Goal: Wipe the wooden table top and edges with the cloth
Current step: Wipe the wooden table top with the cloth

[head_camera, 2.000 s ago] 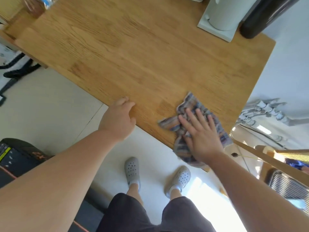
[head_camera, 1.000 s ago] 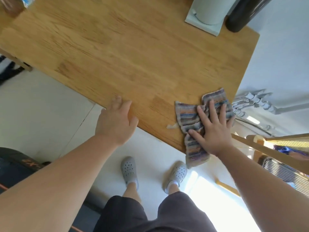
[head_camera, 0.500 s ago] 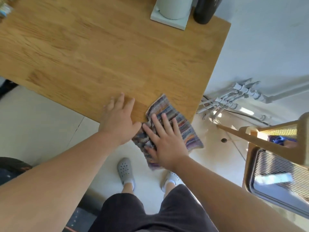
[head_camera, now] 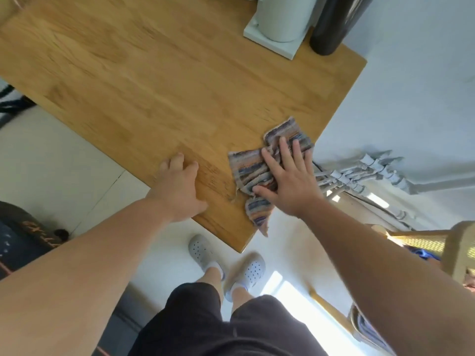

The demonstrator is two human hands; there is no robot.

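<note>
The wooden table (head_camera: 164, 80) fills the upper left of the head view, its near corner pointing toward my feet. A striped blue, grey and orange cloth (head_camera: 250, 167) lies bunched near the table's right edge, one end hanging over the near edge. My right hand (head_camera: 288, 181) presses flat on the cloth with straight, spread fingers. My left hand (head_camera: 180, 188) rests on the table's near edge, left of the cloth, fingers relaxed on the wood.
A white cylindrical appliance on a square base (head_camera: 280, 24) and a black bottle (head_camera: 334, 24) stand at the table's far right corner. Grey pipes (head_camera: 365, 170) run along the white wall. A wicker chair (head_camera: 457, 250) stands to the right, a dark bag (head_camera: 23, 240) on the left floor.
My right hand has slid the cloth from the near corner, next to my left hand, rightward and further onto the top by the right edge. My left hand stays on the near edge.
</note>
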